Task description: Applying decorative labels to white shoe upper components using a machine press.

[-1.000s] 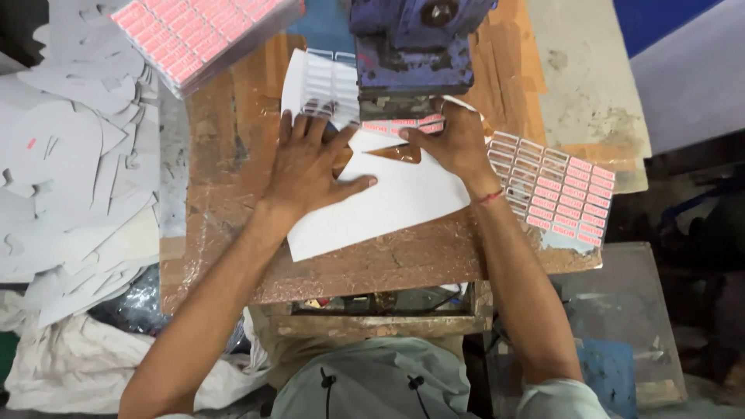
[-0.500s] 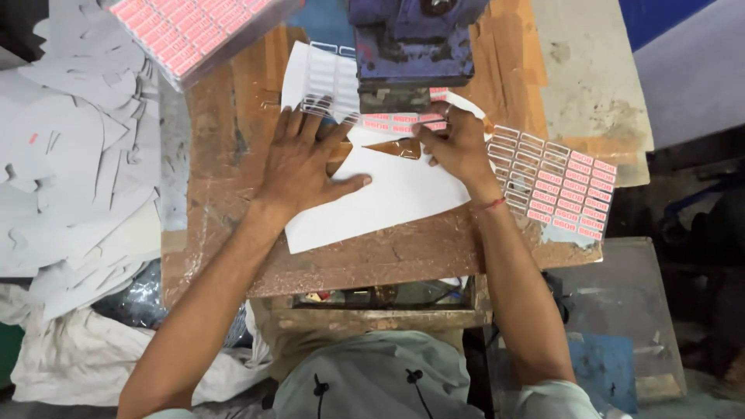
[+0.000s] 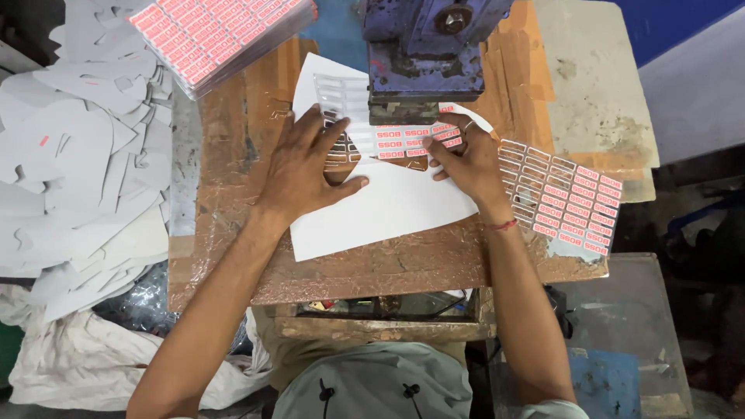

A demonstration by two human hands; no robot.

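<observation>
the white label sheet (image 3: 388, 206) lies flat on the worn brown counter (image 3: 233, 233), its far end tucked under the blue punch press (image 3: 427, 54). the left hand (image 3: 306, 167) presses on it palm down, fingers spread, gripping nothing. the right hand (image 3: 466, 159) rests with fingers spread on the strip of red labels, thumb on the sheet. the press hides the sheet's far edge. a punched sheet (image 3: 563, 198) lies to the right, a stack of red label sheets (image 3: 221, 35) at the far left.

White label sheet (image 3: 388, 206) flat on worn brown bench, tilted, red-printed labels along top edge tucked under blue press, punched-out empty slots at upper left.
</observation>
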